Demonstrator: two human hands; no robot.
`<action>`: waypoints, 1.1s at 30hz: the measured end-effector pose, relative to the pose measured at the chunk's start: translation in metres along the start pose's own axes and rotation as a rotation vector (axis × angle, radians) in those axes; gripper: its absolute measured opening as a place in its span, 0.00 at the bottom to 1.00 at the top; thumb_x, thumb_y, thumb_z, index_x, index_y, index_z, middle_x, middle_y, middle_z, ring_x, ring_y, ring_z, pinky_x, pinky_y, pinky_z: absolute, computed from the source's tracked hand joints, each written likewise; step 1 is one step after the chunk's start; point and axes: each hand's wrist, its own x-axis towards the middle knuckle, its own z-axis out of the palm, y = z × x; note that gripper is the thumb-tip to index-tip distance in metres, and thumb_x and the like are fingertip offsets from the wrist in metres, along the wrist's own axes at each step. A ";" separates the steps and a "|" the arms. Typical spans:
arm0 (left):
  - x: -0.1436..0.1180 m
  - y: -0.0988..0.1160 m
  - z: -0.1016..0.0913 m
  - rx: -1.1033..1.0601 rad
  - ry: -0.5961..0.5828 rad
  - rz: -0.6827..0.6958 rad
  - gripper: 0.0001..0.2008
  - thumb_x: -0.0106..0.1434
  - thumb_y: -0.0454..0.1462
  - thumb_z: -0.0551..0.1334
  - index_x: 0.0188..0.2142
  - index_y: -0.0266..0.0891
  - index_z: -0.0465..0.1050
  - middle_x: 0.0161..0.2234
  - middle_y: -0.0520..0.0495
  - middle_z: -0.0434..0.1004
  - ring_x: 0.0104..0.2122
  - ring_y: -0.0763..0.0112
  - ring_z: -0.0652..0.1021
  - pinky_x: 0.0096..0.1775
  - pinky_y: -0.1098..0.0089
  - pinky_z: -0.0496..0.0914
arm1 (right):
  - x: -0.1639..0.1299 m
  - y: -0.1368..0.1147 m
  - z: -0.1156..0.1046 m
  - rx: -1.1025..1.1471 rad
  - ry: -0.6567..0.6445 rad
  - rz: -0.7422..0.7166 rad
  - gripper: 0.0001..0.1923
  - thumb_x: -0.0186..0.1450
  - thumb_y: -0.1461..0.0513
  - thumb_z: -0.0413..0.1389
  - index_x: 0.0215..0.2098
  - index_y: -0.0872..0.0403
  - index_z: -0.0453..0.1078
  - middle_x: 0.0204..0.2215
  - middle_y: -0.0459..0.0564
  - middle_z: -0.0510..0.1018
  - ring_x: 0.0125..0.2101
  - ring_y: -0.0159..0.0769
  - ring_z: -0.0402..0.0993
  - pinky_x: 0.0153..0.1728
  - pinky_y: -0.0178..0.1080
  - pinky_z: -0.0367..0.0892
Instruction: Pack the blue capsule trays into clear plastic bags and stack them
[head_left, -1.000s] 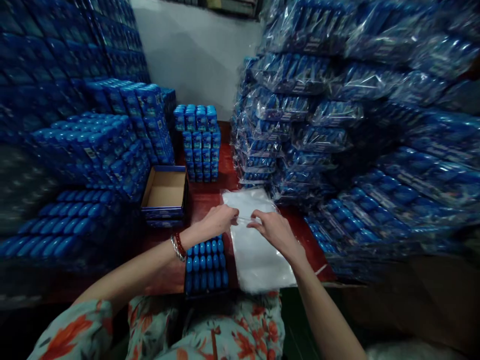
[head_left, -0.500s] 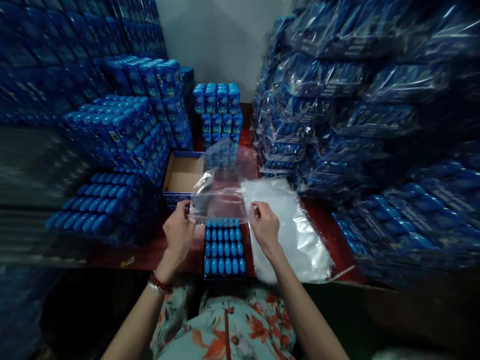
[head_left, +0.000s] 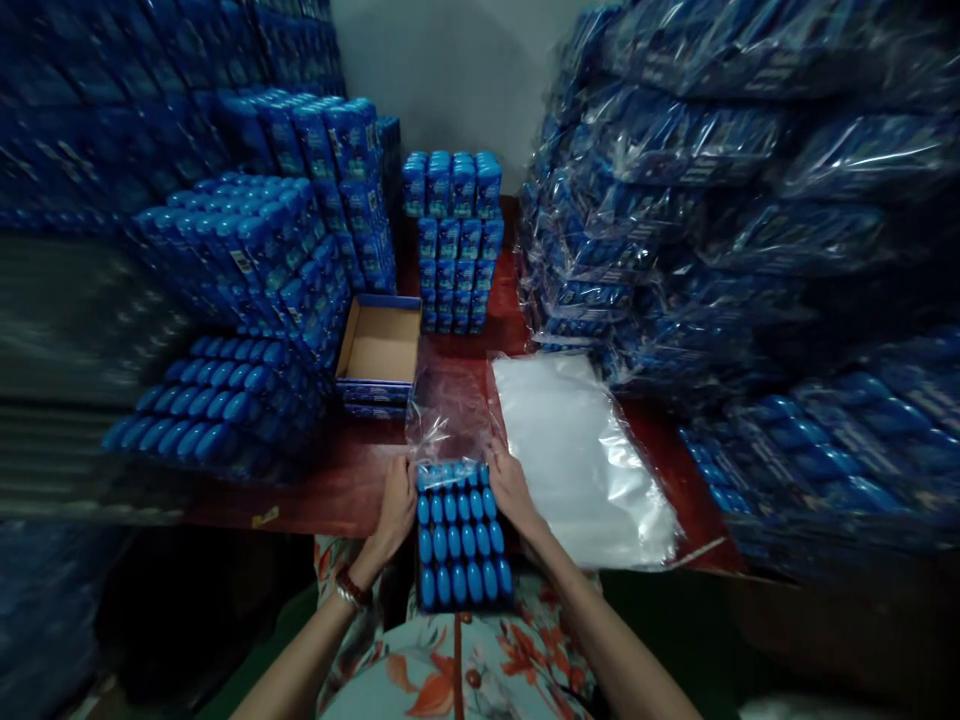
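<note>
A small box packed with several blue capped items [head_left: 461,540] sits at the near edge of the red table [head_left: 337,480], right in front of me. A clear plastic bag [head_left: 448,415] has its mouth over the box's far end and trails away across the table. My left hand [head_left: 396,510] grips the bag's mouth at the box's left side. On the opposite side, my right hand [head_left: 511,485] holds the bag's mouth against the box.
A pile of flat clear bags [head_left: 581,455] lies right of the box. An empty open blue carton [head_left: 379,355] stands behind it. Stacks of blue boxes [head_left: 454,240] fill the left and back. Bagged blue packs [head_left: 675,220] are heaped along the right.
Both hands lifted one bag off the pile, held it open above the box, then brought it down. Its mouth now covers the box's far end.
</note>
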 end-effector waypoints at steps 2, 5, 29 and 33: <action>-0.013 0.000 0.000 -0.012 0.033 -0.024 0.13 0.66 0.42 0.43 0.30 0.41 0.59 0.31 0.48 0.65 0.33 0.66 0.67 0.37 0.64 0.65 | -0.013 0.000 0.000 0.061 -0.005 -0.015 0.16 0.66 0.57 0.39 0.38 0.52 0.66 0.32 0.50 0.75 0.33 0.38 0.71 0.38 0.39 0.64; -0.020 0.003 -0.001 -0.122 0.037 -0.068 0.11 0.66 0.42 0.46 0.32 0.41 0.60 0.31 0.49 0.66 0.32 0.67 0.68 0.36 0.65 0.65 | -0.020 0.001 0.000 0.169 0.015 0.000 0.15 0.66 0.55 0.41 0.36 0.51 0.66 0.29 0.46 0.73 0.31 0.35 0.69 0.36 0.37 0.63; -0.010 -0.003 -0.015 -0.057 -0.104 -0.147 0.14 0.62 0.44 0.53 0.30 0.37 0.70 0.28 0.48 0.75 0.29 0.66 0.74 0.34 0.69 0.66 | -0.031 0.008 -0.022 0.042 -0.079 0.103 0.16 0.63 0.58 0.42 0.39 0.53 0.69 0.27 0.48 0.76 0.27 0.37 0.71 0.31 0.37 0.64; -0.001 0.000 -0.021 0.075 -0.108 -0.111 0.15 0.61 0.45 0.53 0.29 0.37 0.71 0.28 0.46 0.76 0.28 0.66 0.74 0.33 0.68 0.65 | -0.030 0.005 -0.031 -0.081 -0.083 0.086 0.13 0.63 0.57 0.45 0.37 0.53 0.69 0.30 0.49 0.75 0.29 0.38 0.71 0.33 0.38 0.64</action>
